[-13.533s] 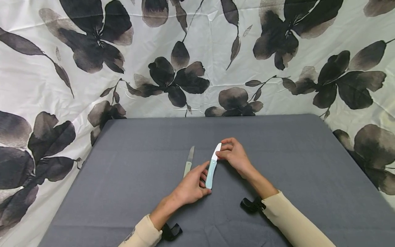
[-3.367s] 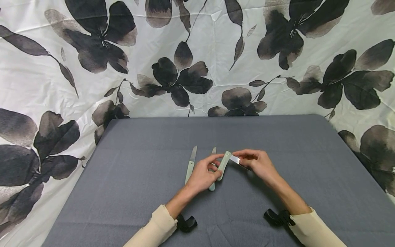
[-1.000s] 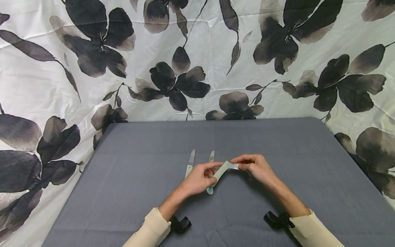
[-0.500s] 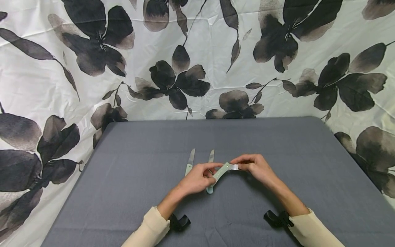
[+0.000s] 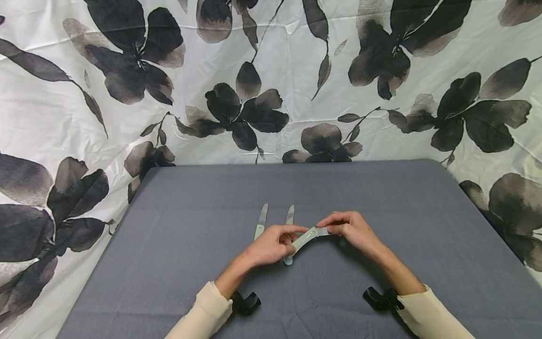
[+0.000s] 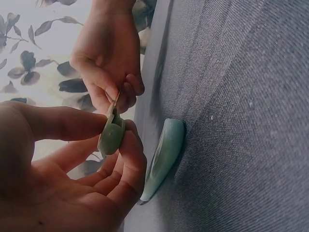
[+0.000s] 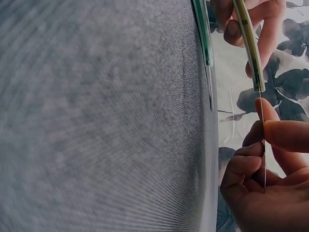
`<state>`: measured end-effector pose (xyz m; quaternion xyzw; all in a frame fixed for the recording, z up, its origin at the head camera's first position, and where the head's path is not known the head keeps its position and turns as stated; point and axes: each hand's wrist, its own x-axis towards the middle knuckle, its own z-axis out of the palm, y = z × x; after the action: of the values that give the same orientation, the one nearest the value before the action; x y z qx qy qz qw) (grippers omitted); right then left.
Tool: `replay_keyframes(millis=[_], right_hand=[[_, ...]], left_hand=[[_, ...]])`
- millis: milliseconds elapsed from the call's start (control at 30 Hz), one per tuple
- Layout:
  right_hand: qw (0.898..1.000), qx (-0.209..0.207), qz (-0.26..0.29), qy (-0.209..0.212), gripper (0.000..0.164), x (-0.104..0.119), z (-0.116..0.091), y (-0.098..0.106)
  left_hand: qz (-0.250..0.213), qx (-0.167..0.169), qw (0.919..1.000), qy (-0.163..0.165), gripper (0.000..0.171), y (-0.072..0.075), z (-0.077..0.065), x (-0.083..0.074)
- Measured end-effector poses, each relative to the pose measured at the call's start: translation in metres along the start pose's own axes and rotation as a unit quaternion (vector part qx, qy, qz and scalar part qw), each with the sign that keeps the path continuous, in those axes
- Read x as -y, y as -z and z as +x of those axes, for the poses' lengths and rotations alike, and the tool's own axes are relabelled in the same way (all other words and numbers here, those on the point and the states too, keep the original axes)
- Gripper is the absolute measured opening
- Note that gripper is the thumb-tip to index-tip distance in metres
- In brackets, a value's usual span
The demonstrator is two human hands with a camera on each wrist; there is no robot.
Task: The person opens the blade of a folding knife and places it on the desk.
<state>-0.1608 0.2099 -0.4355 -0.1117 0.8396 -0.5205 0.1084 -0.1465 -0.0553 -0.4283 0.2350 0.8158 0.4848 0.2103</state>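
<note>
Between both hands, above the table, is a folding knife with a pale green handle (image 5: 305, 239), its blade (image 5: 322, 231) swung out at a wide angle. My left hand (image 5: 268, 245) grips the handle; in the left wrist view its rounded butt (image 6: 112, 139) shows between thumb and fingers. My right hand (image 5: 351, 231) pinches the blade, which the right wrist view shows edge-on as a thin line running past the fingers. Beneath the left hand lies a knife with a light blue handle (image 6: 169, 145), blade out, partly hidden. Left of it lies another pale green knife (image 5: 259, 231), also unfolded.
A grey cloth covers the table (image 5: 203, 197). Behind it hangs a white curtain (image 5: 296, 56) with dark flowers. Black wrist mounts (image 5: 247, 303) stick out below both forearms.
The light blue knife, held by both hands in the oldest frame, now lies on the table. Both hands hold a pale green knife instead, its handle and blade now closer to a straight line.
</note>
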Motion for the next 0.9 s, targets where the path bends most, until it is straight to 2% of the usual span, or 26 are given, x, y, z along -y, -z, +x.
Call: replay_keyframes(millis=[400, 900], right_hand=[[1.000, 0.012, -0.001, -0.003, 0.021, -0.0018, 0.0030, 0.0039], [0.999, 0.033, -0.012, 0.016, 0.024, -0.0014, 0.0016, 0.0034]], left_hand=[[0.012, 0.015, 0.9998, 0.002, 0.060, 0.0004, 0.0023, -0.0013], [0.024, 0.031, 0.9992, 0.009, 0.058, -0.0024, -0.0004, -0.0013]])
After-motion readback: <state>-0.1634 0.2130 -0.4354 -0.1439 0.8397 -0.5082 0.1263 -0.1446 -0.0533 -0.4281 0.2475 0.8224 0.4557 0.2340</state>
